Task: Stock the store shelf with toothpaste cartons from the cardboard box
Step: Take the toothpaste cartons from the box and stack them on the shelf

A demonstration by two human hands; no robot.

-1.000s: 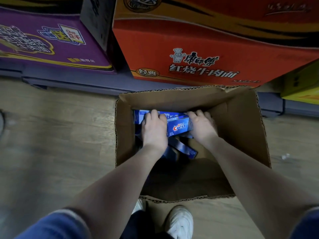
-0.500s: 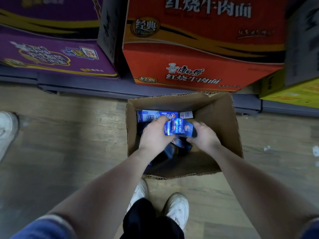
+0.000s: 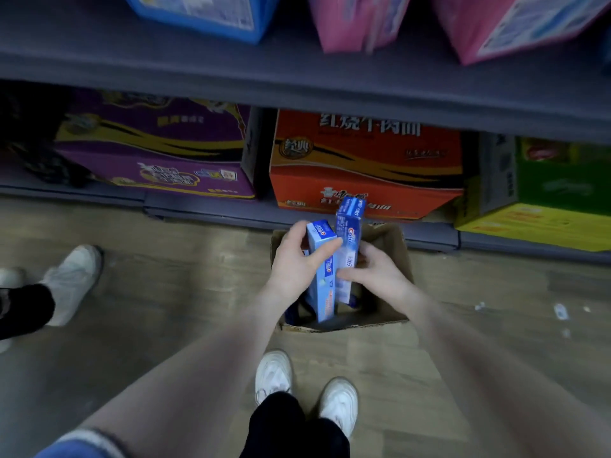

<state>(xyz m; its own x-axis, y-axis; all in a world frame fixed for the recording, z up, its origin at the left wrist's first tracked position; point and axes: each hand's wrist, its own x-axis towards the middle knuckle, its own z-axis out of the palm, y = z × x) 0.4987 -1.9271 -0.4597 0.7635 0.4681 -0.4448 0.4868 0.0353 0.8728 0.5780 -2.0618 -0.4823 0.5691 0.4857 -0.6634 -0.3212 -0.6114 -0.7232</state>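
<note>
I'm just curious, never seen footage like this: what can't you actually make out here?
Head view only:
- Inside of the cardboard box: hidden by both hands and the two toothpaste cartons.
- Packages on the upper shelf: cut off by the top edge, blurred.
- Another person's shoe: its wearer is cut off at the left.

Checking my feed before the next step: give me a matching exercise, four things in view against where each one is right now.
Things:
1. left toothpaste carton
2. right toothpaste carton
3. cardboard box
4. orange noodle case

Places:
A. on the floor under the hands
B. gripped by the left hand
C. on the bottom shelf
D. held by the right hand

Pairs: 1-B, 2-D, 3-A, 4-C
</note>
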